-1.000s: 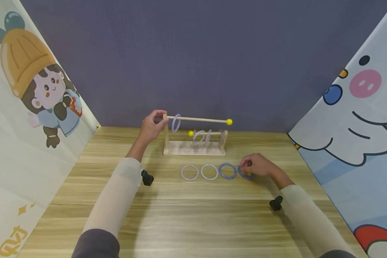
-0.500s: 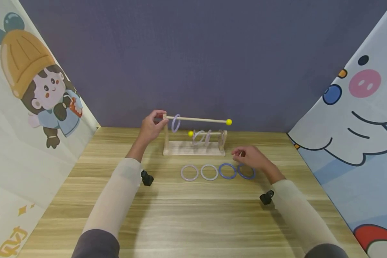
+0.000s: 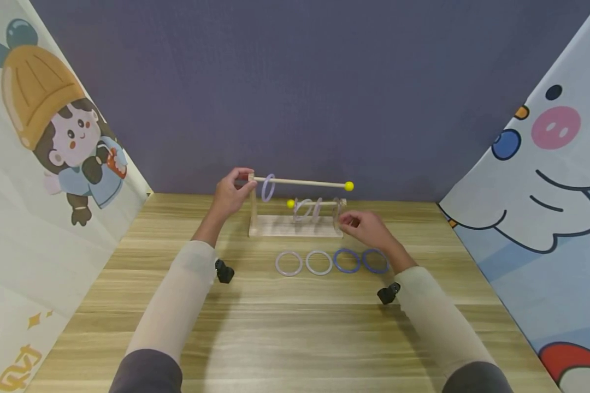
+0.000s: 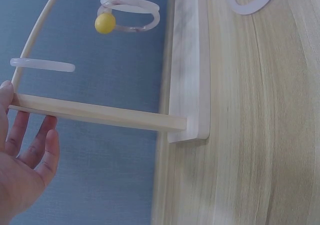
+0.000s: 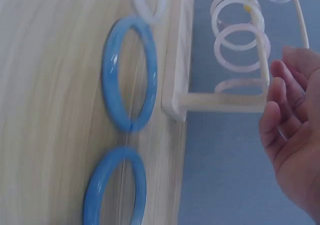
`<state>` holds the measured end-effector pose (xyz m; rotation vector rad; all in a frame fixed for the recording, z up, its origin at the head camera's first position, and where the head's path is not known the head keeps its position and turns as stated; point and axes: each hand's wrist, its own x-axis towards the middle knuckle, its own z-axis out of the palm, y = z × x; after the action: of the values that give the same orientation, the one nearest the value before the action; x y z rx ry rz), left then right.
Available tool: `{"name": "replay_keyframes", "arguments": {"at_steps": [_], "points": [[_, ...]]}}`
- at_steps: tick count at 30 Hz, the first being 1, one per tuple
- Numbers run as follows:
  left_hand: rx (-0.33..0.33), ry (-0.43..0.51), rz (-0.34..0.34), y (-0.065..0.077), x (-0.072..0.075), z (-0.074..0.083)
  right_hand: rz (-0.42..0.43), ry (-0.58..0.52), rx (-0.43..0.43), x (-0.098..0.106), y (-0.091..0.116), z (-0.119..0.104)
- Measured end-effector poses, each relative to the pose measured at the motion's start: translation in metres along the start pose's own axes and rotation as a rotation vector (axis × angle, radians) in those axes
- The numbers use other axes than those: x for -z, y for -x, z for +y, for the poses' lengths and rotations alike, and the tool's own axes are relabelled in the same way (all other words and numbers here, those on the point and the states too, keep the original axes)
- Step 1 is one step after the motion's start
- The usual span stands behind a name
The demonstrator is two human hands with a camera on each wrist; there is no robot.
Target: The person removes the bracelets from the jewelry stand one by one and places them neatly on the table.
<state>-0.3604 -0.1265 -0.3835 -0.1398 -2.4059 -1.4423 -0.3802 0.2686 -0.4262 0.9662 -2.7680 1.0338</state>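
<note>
My left hand [image 3: 231, 194] pinches the top of the left post [image 4: 110, 112] of a wooden rack [image 3: 280, 226], thumb on one side and fingers on the other. A pale purple bangle [image 4: 45, 64] hangs on the upper rod [image 3: 307, 182] near that post. Several pale bangles hang on the lower rod, one of them [image 3: 317, 210] near its middle. Close beside the right post [image 5: 220, 102], my right hand [image 5: 297, 130] has loosely bent fingers and holds nothing visible. Whether it touches the post I cannot tell.
In front of the rack, a row of bangles lies flat: lavender [image 3: 277, 266], white [image 3: 308, 267] and two blue, including the nearer blue bangle [image 5: 111, 80]. Yellow balls cap the upper rod's right end [image 3: 349, 186] and the lower rod's left end. A dark wall [image 3: 295, 98] stands behind.
My right hand has left the rightmost blue bangle, moving left and away from me to the rack's right post. That bangle stays on the table. The left hand keeps its grip.
</note>
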Motion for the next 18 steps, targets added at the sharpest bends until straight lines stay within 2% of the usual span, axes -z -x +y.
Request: {"name": "replay_keyframes", "arguments": {"at_steps": [9, 18], "points": [[0.010, 0.007, -0.014, 0.002, 0.001, 0.003, 0.138, -0.116, 0.000, -0.012, -0.015, -0.016], [0.001, 0.000, -0.003, 0.002, 0.001, 0.003, 0.172, -0.311, -0.049, -0.023, -0.029, -0.032]]}}
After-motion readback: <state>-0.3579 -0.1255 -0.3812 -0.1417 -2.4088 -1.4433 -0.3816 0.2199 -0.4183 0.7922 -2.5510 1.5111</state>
